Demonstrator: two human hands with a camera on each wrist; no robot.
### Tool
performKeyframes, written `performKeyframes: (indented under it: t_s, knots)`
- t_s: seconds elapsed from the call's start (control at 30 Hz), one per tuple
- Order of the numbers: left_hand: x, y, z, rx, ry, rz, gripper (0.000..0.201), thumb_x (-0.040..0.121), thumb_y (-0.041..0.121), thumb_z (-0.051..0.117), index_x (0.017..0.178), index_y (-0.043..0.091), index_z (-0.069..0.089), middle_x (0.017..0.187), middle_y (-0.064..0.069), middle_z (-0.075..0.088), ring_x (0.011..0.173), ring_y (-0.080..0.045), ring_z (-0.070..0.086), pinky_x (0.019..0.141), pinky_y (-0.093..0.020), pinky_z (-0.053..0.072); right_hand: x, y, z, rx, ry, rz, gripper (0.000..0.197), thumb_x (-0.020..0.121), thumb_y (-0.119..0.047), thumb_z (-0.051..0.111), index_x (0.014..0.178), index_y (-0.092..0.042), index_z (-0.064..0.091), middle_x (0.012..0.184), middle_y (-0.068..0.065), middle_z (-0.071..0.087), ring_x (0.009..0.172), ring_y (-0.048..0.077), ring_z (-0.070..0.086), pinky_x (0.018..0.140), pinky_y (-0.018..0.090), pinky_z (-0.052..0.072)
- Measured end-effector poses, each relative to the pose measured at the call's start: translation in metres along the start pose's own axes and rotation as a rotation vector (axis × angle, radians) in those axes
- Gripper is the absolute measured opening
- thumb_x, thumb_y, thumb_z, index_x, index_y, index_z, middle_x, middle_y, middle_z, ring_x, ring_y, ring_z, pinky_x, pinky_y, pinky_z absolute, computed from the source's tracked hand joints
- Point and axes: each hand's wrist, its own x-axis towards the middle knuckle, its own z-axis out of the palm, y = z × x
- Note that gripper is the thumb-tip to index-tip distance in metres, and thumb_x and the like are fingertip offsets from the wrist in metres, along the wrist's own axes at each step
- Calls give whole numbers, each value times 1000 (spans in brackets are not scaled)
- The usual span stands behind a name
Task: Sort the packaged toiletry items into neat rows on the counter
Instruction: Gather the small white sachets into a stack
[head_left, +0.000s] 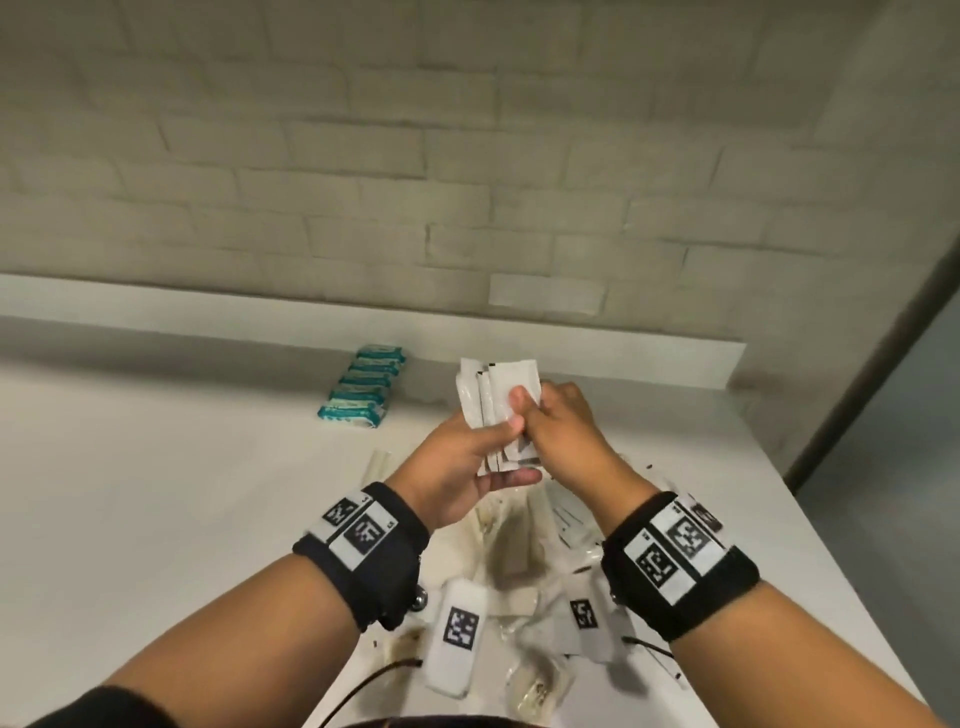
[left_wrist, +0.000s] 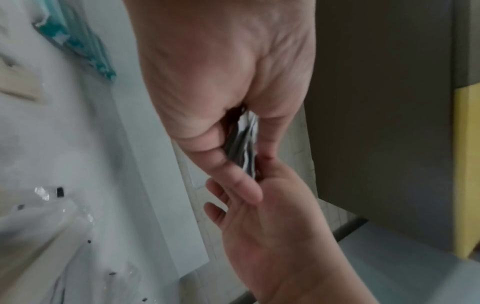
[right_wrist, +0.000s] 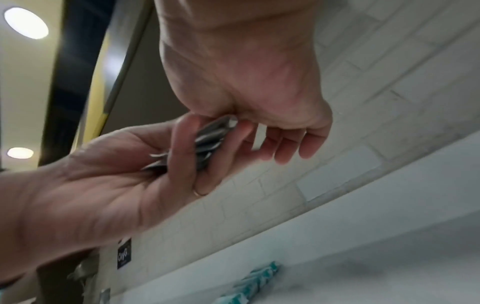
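Above the white bench (head_left: 156, 493), a stack of flat white sachets (head_left: 496, 395) is held in both hands.

The sachets' broad faces are shown only in the head view; edge-on layers are seen in the wrist views, with a ring (right_wrist: 200, 193) on the left hand. The stack's long axis is pointed away toward the tiled wall (head_left: 363, 156). The left hand (head_left: 457, 467) is clamped on the lower end, thumb on top. The upper part is pinched by the right hand (head_left: 561, 421). A row of teal packets (head_left: 361, 389) lies behind, left.
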Motion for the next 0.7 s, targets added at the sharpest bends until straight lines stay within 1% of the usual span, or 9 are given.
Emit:
performKeyframes:
  t_s: [0.07, 0.17, 0.23, 0.33, 0.4, 0.47, 0.53, 0.6, 0.7]
  knots:
    - [-4, 3, -9, 41, 11, 29, 30, 93, 11, 57, 122, 16, 60, 101, -5, 69, 85, -17, 68, 64, -26, 57, -9, -11, -5, 116, -39, -9, 46, 83, -63, 54, 103, -23, 63, 97, 2, 69, 87, 18, 68, 75, 37, 56]
    - [-10, 8, -20, 77, 28, 58, 26, 90, 8, 61, 112, 21, 63, 94, 3, 73, 81, -11, 69, 62, -22, 55, -21, -23, -16, 377, -95, 22, 13, 84, -19, 72, 95, -15, 66, 76, -6, 70, 60, 0, 65, 53, 13, 46]
    - [-13, 9, -25, 59, 61, 59, 21, 91, 12, 61, 110, 21, 63, 93, 3, 72, 82, -10, 69, 61, -23, 55, -25, -29, -19, 433, -67, -4, 12, 81, -5, 72, 91, -10, 69, 70, -4, 70, 56, 0, 64, 52, 12, 46]
    - [-16, 15, -33, -17, 117, 28, 24, 96, 27, 53, 118, 17, 56, 93, -4, 67, 83, -17, 70, 58, -24, 55, -21, -34, -20, 418, 147, -121, 20, 84, 2, 66, 100, -7, 73, 97, 9, 70, 81, 2, 66, 74, 12, 51]
    - [-18, 20, -35, -86, 92, 1, 34, 97, 37, 46, 121, 15, 56, 98, -8, 71, 83, -19, 72, 57, -24, 56, -20, -34, -16, 300, 229, -259, 39, 86, 9, 59, 110, -19, 71, 120, 2, 61, 107, -3, 56, 97, 11, 40]
    - [-20, 25, -36, -133, 38, 0, 38, 92, 41, 49, 118, 15, 61, 103, -8, 73, 86, -20, 72, 59, -25, 57, -20, -32, -7, -47, 155, -384, 61, 85, 16, 51, 121, -31, 61, 139, -10, 49, 129, 0, 37, 110, 12, 23]
    - [-20, 29, -36, -130, 16, 36, 28, 88, 26, 60, 113, 15, 66, 102, -6, 72, 87, -17, 70, 62, -25, 58, -23, -27, 5, -280, -13, -481, 78, 79, 23, 40, 135, -31, 44, 148, -16, 33, 142, 5, 20, 115, 19, 12]
    - [-18, 31, -40, -86, 47, 61, 22, 88, 7, 61, 108, 14, 67, 100, -7, 71, 82, -15, 70, 62, -24, 57, -29, -27, 9, -190, -84, -479, 87, 77, 26, 32, 141, -33, 33, 147, -26, 24, 145, -2, 12, 117, 18, 9]
    - [-16, 32, -50, -56, 86, 79, 27, 89, -1, 57, 109, 16, 64, 100, -5, 72, 78, -14, 72, 60, -24, 57, -32, -34, 1, 131, 89, -375, 81, 83, 23, 33, 139, -35, 39, 145, -29, 32, 138, -13, 22, 115, 11, 17]
